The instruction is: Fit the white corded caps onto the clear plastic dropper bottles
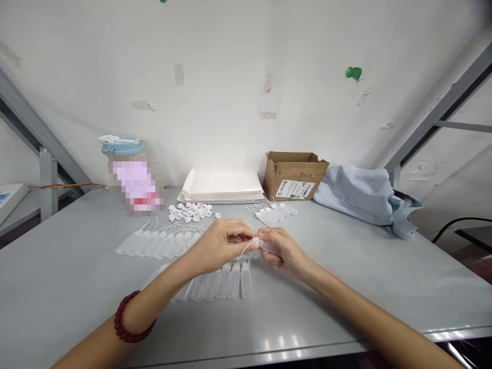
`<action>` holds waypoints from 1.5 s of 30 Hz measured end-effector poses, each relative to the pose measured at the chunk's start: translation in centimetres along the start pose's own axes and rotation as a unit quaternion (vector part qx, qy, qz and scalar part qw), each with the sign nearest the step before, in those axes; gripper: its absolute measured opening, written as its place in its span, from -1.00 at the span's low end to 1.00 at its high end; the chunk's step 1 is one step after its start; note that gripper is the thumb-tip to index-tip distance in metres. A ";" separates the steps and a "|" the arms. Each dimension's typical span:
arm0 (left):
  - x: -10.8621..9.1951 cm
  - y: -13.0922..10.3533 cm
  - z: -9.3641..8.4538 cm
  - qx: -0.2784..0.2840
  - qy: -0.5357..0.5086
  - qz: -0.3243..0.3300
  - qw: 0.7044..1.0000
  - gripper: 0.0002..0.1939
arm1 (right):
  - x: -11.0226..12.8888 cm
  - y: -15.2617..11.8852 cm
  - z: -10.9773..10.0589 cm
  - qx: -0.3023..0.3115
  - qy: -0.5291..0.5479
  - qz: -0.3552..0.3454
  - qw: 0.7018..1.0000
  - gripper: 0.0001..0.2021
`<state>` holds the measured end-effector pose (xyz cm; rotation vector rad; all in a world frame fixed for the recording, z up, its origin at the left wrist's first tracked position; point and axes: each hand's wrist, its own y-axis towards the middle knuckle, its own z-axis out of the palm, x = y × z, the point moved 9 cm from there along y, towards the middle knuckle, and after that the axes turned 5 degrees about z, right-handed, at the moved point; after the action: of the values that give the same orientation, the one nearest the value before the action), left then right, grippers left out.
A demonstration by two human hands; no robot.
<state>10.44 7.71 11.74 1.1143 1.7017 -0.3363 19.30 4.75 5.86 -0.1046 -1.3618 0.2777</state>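
Observation:
Over the middle of the table, my right hand is closed around the body of a small translucent squeeze bottle, held on its side with its neck to the left. My left hand pinches the white cap at that neck. A thin white tube curves down from the cap. Beneath and beside my left hand lie two rows of similar bottles with thin tubes, a front row partly covered by my forearm and a back row. Loose white caps are heaped behind them.
Several more bottles lie in front of an open cardboard box. A stack of white sheets or bags stands against the wall, with a light blue cloth at right. A blurred pink item and a blue lid are at left.

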 end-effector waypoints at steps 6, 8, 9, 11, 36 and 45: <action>0.6 0.0 0.1 -0.002 -0.027 -0.023 0.999 -0.86 | -0.4 -0.1 0.4 0.033 -0.021 0.040 0.998 -0.70; 1.0 0.0 0.1 -0.010 -0.055 -0.048 0.997 -0.88 | -0.9 -0.2 0.5 0.051 -0.018 0.072 0.996 -0.68; 1.2 0.0 0.1 -0.015 -0.069 -0.060 0.996 -0.87 | -1.1 -0.2 0.6 0.059 -0.014 0.087 0.994 -0.68; 1.4 -0.1 0.0 -0.021 -0.079 -0.069 0.994 -0.83 | -1.5 -0.3 0.7 0.070 -0.005 0.113 0.991 -0.68; 0.1 -0.4 0.2 0.017 0.018 -0.031 0.999 -0.84 | -0.7 -0.7 1.2 0.050 0.006 0.069 0.996 -0.64; -0.6 -0.4 -1.5 -0.025 0.135 -0.004 0.991 -0.85 | 0.0 -0.6 0.9 0.026 -0.016 0.020 0.999 -0.64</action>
<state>9.29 8.22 12.76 1.1563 1.9414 -0.1519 18.51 4.11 6.14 -0.0842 -1.3839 0.3484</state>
